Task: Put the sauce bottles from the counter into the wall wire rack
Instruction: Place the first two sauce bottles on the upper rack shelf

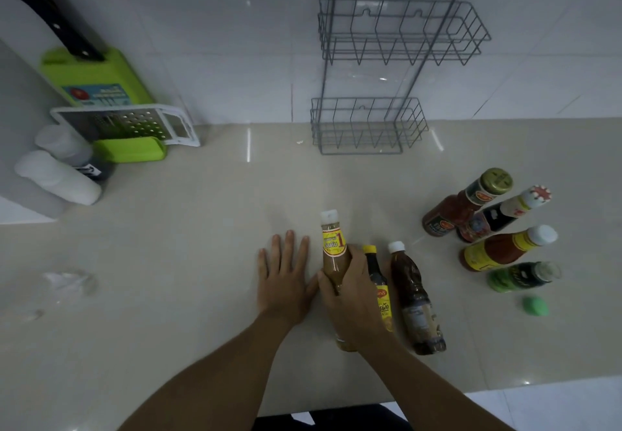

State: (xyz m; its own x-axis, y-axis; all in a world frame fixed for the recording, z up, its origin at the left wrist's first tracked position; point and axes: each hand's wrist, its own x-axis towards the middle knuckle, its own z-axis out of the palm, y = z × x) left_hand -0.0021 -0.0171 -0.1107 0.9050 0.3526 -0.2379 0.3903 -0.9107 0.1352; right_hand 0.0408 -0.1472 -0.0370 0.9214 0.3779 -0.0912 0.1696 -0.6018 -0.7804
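1. Right, the right hand (350,287) has its fingers wrapped round the body of the white-capped bottle with the yellow label (333,248), gripping it about the middle. Whether its base is on the counter (185,245) or just clear of it I cannot tell; the forearm hides that part.

2. Left hand (284,274) lies flat on the counter just beside that bottle, fingers spread and open, holding nothing.

3. Just to the right of the gripped bottle stand two neighbours: a dark bottle with a yellow cap (378,282), partly behind the right hand, and a taller brown bottle with a white cap (412,299).

4. Further right, well apart from the hands, four more wait in a cluster: a red sauce bottle with a gold cap (461,206), a dark one with a red-and-white cap (505,215), an orange-red bottle with a yellow label (501,250) and a green bottle (520,277). A small green cap (535,306) sits alone near them.

5. Up on the tiled wall, the wire rack (387,70) shows both its upper and lower baskets empty.

6. By my reading this is the very first pick: grasp made, nothing racked yet.

7. Next move calls for a lift clear of its neighbours, a carry forward to the wall, and an upright drop between the wires of a basket.
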